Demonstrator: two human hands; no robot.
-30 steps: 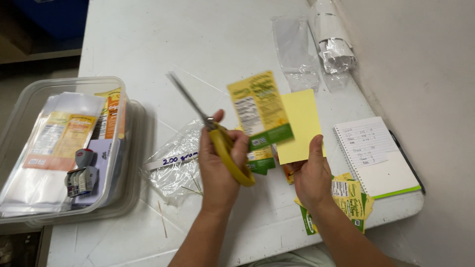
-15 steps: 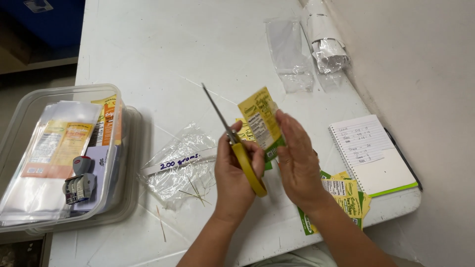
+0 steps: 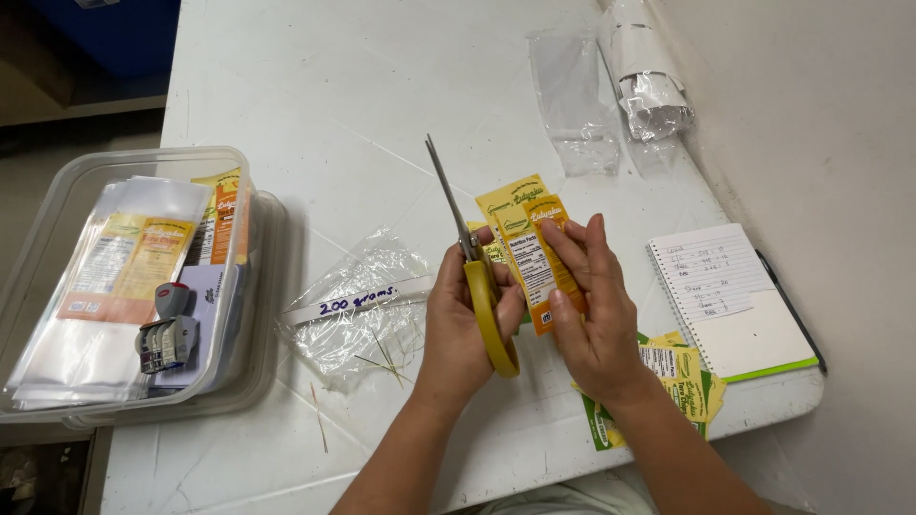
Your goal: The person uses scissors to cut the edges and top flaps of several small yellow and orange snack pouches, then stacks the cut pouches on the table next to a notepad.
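White counter point(image 3: 315, 86), labels brought up to the scissors.

Since a second before, the plain yellow backing sheet had gone from the right hand point(image 3: 596, 315), which now pinched only a small stack of yellow-orange printed labels point(image 3: 534, 250) just beside the blades. The left hand point(image 3: 468, 324) was clamped on the yellow-handled scissors point(image 3: 474, 262), tips pointing away. More labels point(image 3: 682, 377) lay under the right wrist, near a spiral notebook point(image 3: 730, 300); a clear plastic tub point(image 3: 124, 286) sat well to the left.
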